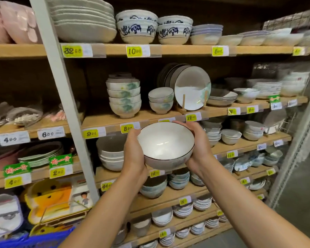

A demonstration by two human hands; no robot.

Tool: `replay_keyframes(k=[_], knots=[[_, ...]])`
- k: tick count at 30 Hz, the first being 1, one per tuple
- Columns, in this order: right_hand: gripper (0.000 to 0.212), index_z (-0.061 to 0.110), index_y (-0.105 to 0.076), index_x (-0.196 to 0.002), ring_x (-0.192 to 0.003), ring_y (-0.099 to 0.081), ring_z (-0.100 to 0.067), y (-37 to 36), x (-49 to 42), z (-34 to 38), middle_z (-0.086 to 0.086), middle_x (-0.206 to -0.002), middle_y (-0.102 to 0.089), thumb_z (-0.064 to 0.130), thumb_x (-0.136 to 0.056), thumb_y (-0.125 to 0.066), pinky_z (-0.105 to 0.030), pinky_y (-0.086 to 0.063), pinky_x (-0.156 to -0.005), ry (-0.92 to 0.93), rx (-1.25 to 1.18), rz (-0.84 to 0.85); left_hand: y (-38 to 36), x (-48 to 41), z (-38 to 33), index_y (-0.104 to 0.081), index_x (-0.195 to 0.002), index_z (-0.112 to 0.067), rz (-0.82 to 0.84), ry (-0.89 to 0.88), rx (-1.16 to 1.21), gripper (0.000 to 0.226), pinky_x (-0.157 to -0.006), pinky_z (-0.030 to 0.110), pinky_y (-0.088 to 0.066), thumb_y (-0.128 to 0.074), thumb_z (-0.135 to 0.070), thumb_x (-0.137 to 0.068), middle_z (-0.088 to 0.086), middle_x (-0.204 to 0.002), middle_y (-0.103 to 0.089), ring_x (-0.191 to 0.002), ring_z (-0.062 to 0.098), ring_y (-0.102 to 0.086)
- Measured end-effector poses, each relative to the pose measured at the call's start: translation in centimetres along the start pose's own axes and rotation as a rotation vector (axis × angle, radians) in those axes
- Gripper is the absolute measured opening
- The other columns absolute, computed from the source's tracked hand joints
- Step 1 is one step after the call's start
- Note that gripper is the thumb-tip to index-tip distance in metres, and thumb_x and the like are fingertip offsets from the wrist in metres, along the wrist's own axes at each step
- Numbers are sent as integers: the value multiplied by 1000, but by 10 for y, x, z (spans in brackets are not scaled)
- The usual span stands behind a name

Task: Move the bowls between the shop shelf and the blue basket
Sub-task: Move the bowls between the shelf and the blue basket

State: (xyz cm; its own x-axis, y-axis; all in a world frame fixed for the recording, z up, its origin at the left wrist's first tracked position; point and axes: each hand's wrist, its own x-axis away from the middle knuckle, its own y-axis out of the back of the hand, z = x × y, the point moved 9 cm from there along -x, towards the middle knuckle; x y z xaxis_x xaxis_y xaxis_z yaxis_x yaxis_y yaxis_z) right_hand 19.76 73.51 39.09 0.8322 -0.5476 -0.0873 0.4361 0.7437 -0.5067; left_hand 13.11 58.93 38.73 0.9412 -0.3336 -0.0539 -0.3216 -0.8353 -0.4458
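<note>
Bowl [166, 144]: white inside with a thin dark rim, held up in the air in front of the shop shelf [125, 120], tilted so its opening faces the camera; it touches no board.
Left hand [133, 151]: grip closed on the bowl's left side, thumb by the rim, fingers wrapped under the outer wall.
Right hand [198, 145]: grip closed on the bowl's right side, fingertips curling over the far rim, palm under the wall.
Forearms: both bare, reaching up from the bottom edge of the view.
Blue basket [34, 238]: in the bottom-left corner, only its rim and part of a wall showing, well below the bowl and to the left.
Stacked bowls [124, 95]: a pile with green leaf marks on the middle board, above the held bowl and to its left.
Short stack [161, 100]: two smaller bowls of the same pattern, just right of that pile.
Display plate [191, 87]: standing tilted against wooden pegs, right of the short stack, with darker plates behind it.
Grey bowls [111, 153]: a nested pile on the board below, partly hidden behind the left hand.
Blue-patterned bowls [137, 29]: on the top board, beside a pile of large pale plates [84, 18].
Price tags [134, 51]: yellow and white, along the board fronts.
Upright post [64, 97]: pale metal, slanting through the left of the view.
</note>
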Motion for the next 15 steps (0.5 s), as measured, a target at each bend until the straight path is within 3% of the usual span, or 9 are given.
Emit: replay_keyframes(k=[2,6,8,11,15], knots=[[35,7,-70,-101,-84,-72,-23,-4,-23,5,-11,-99,-74,29,-93,-44,-30,-58,-67,14,1,-5,-5,-20,-6,-70,-74,-22,1,-6,-12,33,-61,26,-54,-43,-33,-89,-1,-79,-76,-72,16,-72],[39,7,-70,-108,-93,-70,-30,-14,-68,6,-14,-104,-73,32,-91,-46,-37,-56,-78,-34,-29,-14,-12,-63,-18,-71,-51,-25,28,-53,-28,47,-52,24,-50,-43,-33,-88,-6,-69,-74,-58,9,-69],[41,6,-69,-111,-95,-69,-32,-21,-89,4,-16,-106,-72,33,-89,-46,-39,-56,-80,-51,-43,-1,-15,-79,-21,-71,-49,-29,35,-52,-36,49,-58,27,-51,-42,-35,-88,-6,-70,-74,-61,10,-70],[38,8,-71,-106,-87,-71,-29,-32,-117,1,-13,-100,-74,31,-88,-47,-36,-58,-74,-79,-66,28,-17,-99,-29,-76,-65,-25,16,-73,-29,43,-62,29,-55,-41,-34,-89,-2,-81,-76,-69,14,-72],[30,9,-72,-96,-66,-73,-25,-42,-150,-8,-10,-82,-75,24,-88,-47,-32,-58,-55,-168,-75,58,-14,-122,-38,-65,-77,-23,-58,-160,-88,29,-61,27,-49,-40,-31,-90,-4,-80,-73,-75,16,-68]])
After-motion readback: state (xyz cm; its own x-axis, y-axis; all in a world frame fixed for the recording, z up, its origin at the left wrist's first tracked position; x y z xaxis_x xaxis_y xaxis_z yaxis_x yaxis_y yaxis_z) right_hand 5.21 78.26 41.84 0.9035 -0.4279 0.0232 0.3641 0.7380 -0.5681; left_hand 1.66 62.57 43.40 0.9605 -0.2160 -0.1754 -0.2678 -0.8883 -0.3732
